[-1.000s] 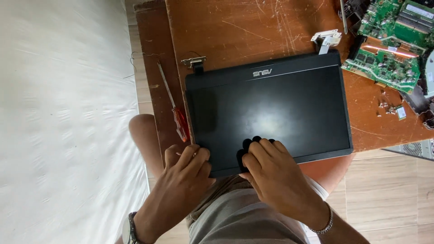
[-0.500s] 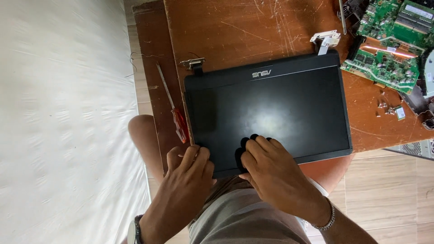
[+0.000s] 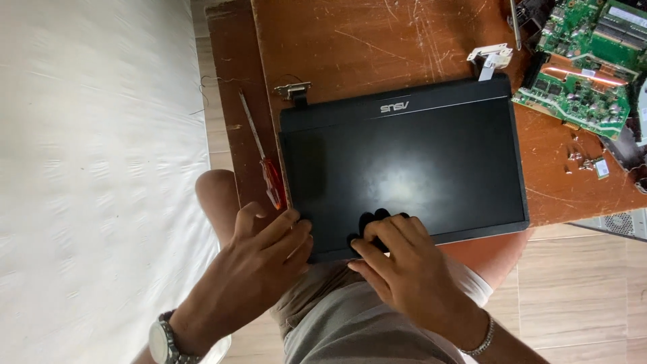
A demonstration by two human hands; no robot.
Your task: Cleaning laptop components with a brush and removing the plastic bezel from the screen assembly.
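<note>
- My left hand [image 3: 259,259] and right hand [image 3: 397,266] press bent fingers on the near edge of the black laptop screen panel [image 3: 404,162], mid-frame; neither is clamped around it.
- Panel glossy, pale logo near its far edge, metal hinges [image 3: 294,89] sticking out.
- Red-handled screwdriver [image 3: 263,158] just left; green circuit board [image 3: 583,71] upper right.
- Scratched wooden table [image 3: 377,47] bare beyond.

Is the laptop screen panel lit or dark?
Dark: the screen panel is uniformly black, showing only a soft glare and fingertip reflections near the right hand.
</note>
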